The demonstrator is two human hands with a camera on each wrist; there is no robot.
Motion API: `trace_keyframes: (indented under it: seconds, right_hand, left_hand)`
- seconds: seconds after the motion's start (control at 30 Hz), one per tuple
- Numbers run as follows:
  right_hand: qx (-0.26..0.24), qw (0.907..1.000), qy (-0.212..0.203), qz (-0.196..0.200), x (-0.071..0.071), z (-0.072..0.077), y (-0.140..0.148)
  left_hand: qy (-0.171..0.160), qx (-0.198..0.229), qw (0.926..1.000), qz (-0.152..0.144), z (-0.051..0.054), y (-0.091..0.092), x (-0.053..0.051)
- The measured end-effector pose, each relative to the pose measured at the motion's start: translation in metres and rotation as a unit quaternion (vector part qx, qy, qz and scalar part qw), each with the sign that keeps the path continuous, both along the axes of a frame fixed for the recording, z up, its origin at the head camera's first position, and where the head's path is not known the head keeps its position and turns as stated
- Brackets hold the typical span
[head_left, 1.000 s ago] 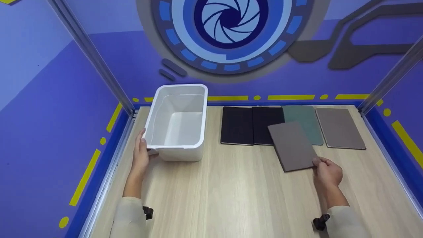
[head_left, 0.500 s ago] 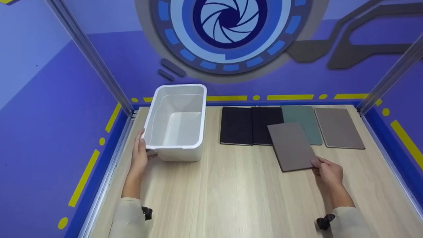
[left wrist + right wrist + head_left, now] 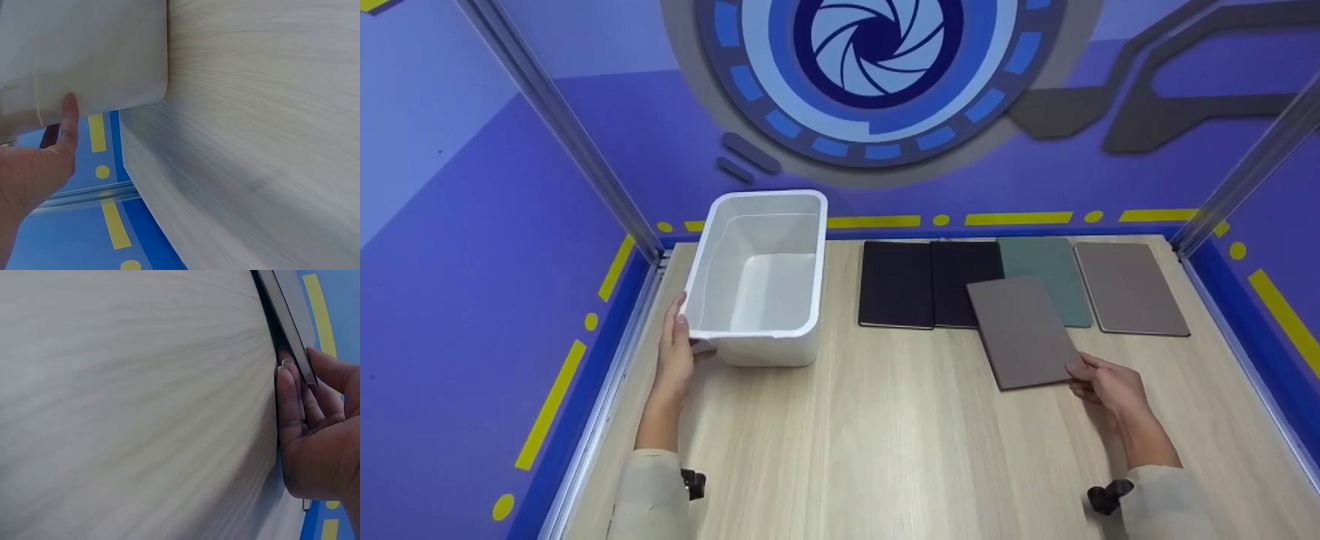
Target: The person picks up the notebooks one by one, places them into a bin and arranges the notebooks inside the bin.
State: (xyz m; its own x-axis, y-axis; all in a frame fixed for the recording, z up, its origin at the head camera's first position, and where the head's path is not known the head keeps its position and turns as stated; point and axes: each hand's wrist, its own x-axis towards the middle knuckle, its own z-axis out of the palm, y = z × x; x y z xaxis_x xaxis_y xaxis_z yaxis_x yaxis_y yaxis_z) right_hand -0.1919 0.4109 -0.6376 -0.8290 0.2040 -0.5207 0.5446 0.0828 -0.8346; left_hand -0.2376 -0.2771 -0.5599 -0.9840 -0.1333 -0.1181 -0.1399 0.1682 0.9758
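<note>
My left hand (image 3: 676, 358) holds the near left corner of a white plastic bin (image 3: 769, 349), fingers along its outer side. One fingertip presses the bin's outer wall (image 3: 101, 56) in the left wrist view. My right hand (image 3: 1117, 386) pinches the near right corner of a brown notebook (image 3: 1024, 334), thumb on top and fingers beneath. In the right wrist view the notebook's page edge (image 3: 287, 320) shows, its held corner raised off the table. The notebook's far end overlaps a black notebook (image 3: 966, 262) and a green notebook (image 3: 1046, 262).
Another black notebook (image 3: 896, 285) lies left in the back row, and a second brown notebook (image 3: 1132, 289) lies at its right end. Blue printed walls and metal frame posts (image 3: 577, 142) bound the wooden table (image 3: 885, 450).
My right wrist has swung a little to the right and its fingers have loosened slightly under the notebook corner. The notebook hardly moved; the left hand and bin stay put.
</note>
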Motion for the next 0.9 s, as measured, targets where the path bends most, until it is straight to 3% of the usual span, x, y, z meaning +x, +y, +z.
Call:
trace_keyframes:
  seconds: [0.2, 0.5, 0.7, 0.9]
  right_hand:
    - [-0.032, 0.9994, 0.009, -0.007, 0.001, -0.003, 0.001]
    - [-0.056, 0.9915, 0.021, -0.116, 0.002, -0.003, -0.013]
    - [-0.074, 0.9849, 0.019, -0.155, 0.004, -0.001, -0.021]
    - [-0.115, 0.9723, 0.018, -0.203, 0.006, 0.004, -0.034]
  left_hand:
    - [0.0, -0.012, 0.9999, 0.003, 0.0, 0.001, 0.001]
    - [-0.004, -0.006, 1.0, 0.001, -0.001, 0.0, 0.001]
    - [-0.013, -0.009, 0.9999, 0.005, -0.004, 0.0, 0.002]
    - [0.001, -0.013, 0.9999, 0.006, -0.004, 0.002, 0.001]
